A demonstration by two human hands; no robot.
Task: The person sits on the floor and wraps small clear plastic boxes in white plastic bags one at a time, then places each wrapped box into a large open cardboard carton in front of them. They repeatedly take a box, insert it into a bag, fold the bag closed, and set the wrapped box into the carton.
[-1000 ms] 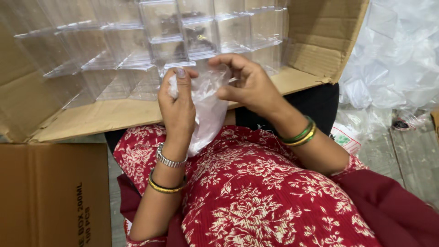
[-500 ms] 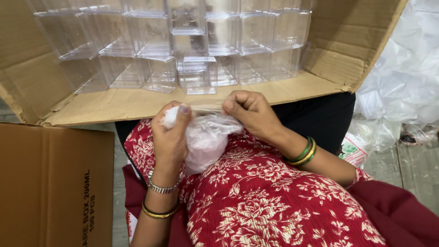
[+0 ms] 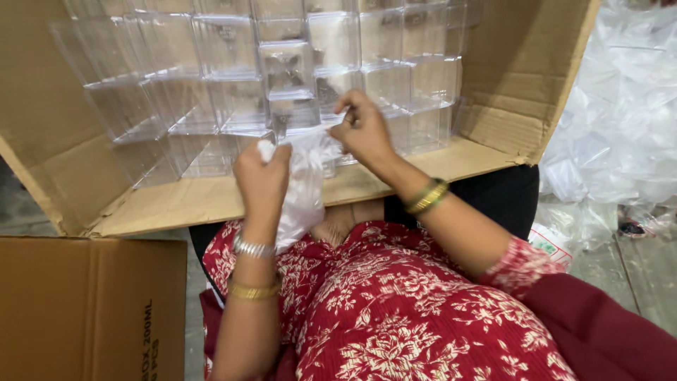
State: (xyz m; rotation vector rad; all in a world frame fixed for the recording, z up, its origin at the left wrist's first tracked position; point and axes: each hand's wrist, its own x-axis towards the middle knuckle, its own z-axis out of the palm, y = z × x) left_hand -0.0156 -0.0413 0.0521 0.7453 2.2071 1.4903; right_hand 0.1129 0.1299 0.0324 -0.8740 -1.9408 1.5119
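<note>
At far left a closed brown carton (image 3: 92,307) stands beside the lap. Above it an open carton (image 3: 211,201) lies on its side, its lower flap spread toward the person. Inside it, clear plastic boxes (image 3: 233,85) are stacked in rows that cover most of the back; the bottom right corner and the front flap hold none.

The left hand (image 3: 262,176) is closed in a fist around the upper left part of a thin clear bag (image 3: 305,190). The bag hangs between both hands, above the lap and just in front of the flap. The right hand (image 3: 361,130) pinches the bag's top right edge between thumb and fingertips; the other fingers are curled. The bag mouth appears pulled taut between the hands. Whether the bag contains anything cannot be told.

Judged from the stack, the carton is largely filled. At right, a heap of loose clear bags (image 3: 620,120) lies on the floor.
</note>
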